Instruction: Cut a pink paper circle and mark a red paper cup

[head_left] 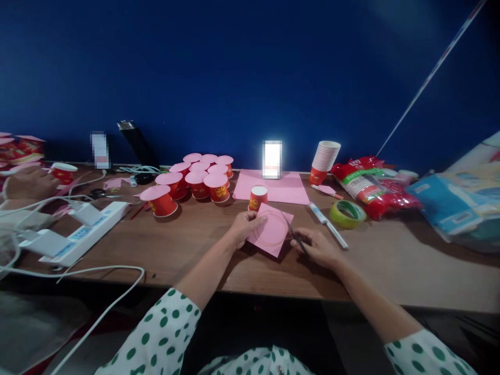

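Observation:
My left hand pinches the left side of a square of pink paper with a circle drawn on it. In my right hand is a pair of scissors, whose blades point up along the paper's right edge. Whether the blades are cutting into the paper I cannot tell. Just behind the square stands a red paper cup with a white top. To the left are several red cups topped with pink paper discs.
A large pink sheet lies behind, with a lit phone upright on it. Right stand stacked cups, yellow-green tape, a white pen-like stick and a red plastic packet. Left are a power strip and a co-worker's hand.

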The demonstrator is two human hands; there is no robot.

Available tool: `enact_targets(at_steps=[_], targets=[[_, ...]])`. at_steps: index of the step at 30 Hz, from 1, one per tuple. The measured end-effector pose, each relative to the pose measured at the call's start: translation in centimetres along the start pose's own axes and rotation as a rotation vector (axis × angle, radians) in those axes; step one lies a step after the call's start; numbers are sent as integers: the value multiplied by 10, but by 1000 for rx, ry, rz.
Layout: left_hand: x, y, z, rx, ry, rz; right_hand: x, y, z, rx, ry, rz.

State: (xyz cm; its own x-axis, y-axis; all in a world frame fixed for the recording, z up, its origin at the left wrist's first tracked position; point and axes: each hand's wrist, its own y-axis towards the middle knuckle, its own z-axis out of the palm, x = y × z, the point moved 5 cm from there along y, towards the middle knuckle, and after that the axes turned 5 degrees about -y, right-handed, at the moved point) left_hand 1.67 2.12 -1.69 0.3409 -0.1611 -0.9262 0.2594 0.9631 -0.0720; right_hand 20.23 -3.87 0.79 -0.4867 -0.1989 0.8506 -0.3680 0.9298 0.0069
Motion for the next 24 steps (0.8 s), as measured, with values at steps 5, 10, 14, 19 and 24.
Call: enact_targets(at_steps=[5, 10, 14, 19, 24], targets=[[-8, -7, 9, 117, -1, -25, -2, 2, -2, -46, 2, 6], [-11, -12, 18, 194, -144, -86, -2, 3, -4, -79, 57, 32], [-13, -9, 21, 111, -278, -88, -6, 6, -7, -99, 134, 71], [-15, -5, 31, 173, -269, -166, -1, 11, -18, -134, 134, 82], [-8, 3, 35, 167, -248, -263, 8, 23, -32, -147, 54, -7]])
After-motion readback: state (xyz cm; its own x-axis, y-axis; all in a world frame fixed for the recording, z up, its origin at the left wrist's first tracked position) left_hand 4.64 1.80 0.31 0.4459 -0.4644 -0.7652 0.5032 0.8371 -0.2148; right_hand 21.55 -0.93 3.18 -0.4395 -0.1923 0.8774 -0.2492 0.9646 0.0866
